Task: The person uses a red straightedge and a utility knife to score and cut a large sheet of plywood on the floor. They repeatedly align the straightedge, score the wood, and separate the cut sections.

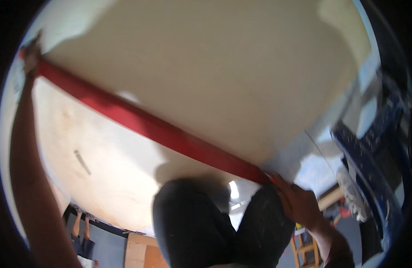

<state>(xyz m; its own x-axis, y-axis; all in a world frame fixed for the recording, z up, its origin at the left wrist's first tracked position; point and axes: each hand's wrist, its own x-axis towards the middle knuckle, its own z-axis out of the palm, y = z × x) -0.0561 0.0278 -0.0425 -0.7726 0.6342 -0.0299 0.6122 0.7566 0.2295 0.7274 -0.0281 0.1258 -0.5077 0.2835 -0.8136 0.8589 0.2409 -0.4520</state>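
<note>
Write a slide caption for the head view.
Both hands, left and right, press a long red bar across a cream surface.

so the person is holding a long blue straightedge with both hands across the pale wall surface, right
Not quite: the straightedge is red, not blue. The head view shows the left hand gripping its upper end and the right hand holding its lower end, across the pale wall surface.

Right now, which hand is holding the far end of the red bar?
The left hand, stretched up at the far end of the red bar. The right hand grips the near end, beside the knees.
</note>
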